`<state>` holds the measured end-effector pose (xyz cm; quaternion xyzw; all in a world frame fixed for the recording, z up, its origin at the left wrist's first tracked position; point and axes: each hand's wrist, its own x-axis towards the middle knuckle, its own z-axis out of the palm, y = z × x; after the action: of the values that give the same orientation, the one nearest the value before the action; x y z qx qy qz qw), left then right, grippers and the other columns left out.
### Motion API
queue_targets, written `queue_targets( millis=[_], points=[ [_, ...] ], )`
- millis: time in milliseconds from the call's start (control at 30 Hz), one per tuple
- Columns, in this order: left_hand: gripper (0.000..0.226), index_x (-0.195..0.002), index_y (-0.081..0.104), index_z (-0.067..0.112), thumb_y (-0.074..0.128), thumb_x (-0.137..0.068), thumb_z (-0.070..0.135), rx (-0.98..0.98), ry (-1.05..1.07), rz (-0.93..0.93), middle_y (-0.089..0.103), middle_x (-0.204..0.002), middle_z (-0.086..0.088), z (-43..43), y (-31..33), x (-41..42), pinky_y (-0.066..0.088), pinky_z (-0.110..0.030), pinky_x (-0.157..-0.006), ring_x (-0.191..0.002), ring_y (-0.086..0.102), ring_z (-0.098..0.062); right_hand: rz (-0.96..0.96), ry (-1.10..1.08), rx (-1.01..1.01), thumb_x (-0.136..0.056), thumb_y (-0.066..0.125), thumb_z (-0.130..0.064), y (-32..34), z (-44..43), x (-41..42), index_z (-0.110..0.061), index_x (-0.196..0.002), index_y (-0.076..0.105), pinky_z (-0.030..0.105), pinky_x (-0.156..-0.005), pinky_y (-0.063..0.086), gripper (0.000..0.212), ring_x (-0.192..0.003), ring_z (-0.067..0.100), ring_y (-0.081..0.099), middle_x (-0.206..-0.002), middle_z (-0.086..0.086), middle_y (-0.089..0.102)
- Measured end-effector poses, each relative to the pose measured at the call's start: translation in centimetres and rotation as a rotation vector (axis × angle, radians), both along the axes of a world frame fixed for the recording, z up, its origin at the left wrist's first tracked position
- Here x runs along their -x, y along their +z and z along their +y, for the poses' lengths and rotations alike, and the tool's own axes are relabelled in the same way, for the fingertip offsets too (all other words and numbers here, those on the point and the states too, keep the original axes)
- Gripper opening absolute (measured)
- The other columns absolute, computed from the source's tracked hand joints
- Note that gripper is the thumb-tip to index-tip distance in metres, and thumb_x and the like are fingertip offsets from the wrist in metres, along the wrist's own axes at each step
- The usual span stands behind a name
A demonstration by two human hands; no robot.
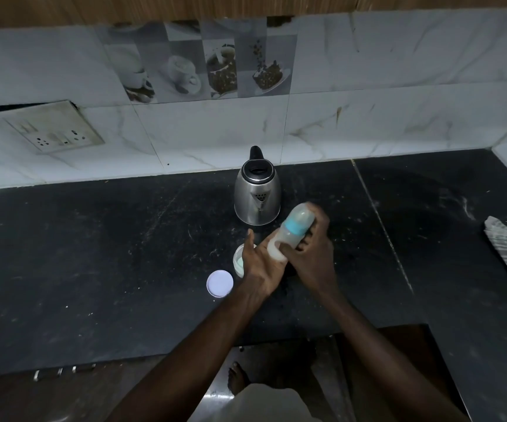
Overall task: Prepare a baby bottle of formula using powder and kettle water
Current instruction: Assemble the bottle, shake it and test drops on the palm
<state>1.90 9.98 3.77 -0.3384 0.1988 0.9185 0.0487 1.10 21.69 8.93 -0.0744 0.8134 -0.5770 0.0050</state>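
Right hand (310,257) gripped the bottle (291,236), fingers curled round its body, capped end tilted up and right. Left hand (258,264) lay flat, fingers straight, against the bottle's base. Bottle was held above the counter (93,254), just before the kettle (257,196).
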Motion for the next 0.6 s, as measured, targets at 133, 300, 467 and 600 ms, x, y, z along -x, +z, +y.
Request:
queue_targets(
  millis=[133,300,467,600],
  points=[
    [0.077,-0.134,0.060,-0.006,0.042,-0.099,0.061,0.015,0.024,0.007,0.063,-0.135,-0.027,0.3,-0.4,-0.3,0.038,-0.045,-0.119,-0.128,0.060,-0.037,0.003,-0.041,0.039,-0.074,0.089,-0.011,0.1,-0.3,0.3,-0.046,-0.149,0.029,0.043,-0.096,0.060,0.102,-0.120,0.014,0.067,-0.144,-0.006,0.055],
    [0.077,-0.141,0.053,-0.006,0.044,-0.099,0.058,0.000,0.045,-0.007,0.060,-0.138,-0.026,0.6,-0.2,-0.2,0.036,-0.046,-0.120,-0.133,0.056,-0.037,0.003,-0.044,0.008,-0.074,0.090,-0.016,0.3,-0.3,0.1,-0.045,-0.149,0.029,0.038,-0.097,0.060,0.101,-0.120,0.012,0.066,-0.142,-0.011,0.055],
    [0.075,-0.128,0.063,-0.007,0.037,-0.101,0.058,0.010,0.043,-0.012,0.064,-0.130,-0.030,0.6,0.0,-0.3,0.038,-0.049,-0.118,-0.124,0.061,-0.042,-0.039,0.054,-0.054,-0.074,0.090,-0.017,0.1,-0.5,-0.6,-0.047,-0.152,0.028,0.038,-0.097,0.059,0.104,-0.120,0.013,0.066,-0.145,-0.010,0.056],
    [0.077,-0.140,0.054,-0.006,0.044,-0.100,0.058,0.004,0.080,-0.018,0.060,-0.138,-0.026,-0.1,-0.6,-0.3,0.038,-0.046,-0.119,-0.132,0.057,-0.037,-0.003,-0.093,0.051,-0.076,0.090,-0.016,0.1,-0.5,0.0,-0.040,-0.156,0.026,0.038,-0.098,0.059,0.105,-0.121,0.011,0.066,-0.145,-0.009,0.054]
  ],
)
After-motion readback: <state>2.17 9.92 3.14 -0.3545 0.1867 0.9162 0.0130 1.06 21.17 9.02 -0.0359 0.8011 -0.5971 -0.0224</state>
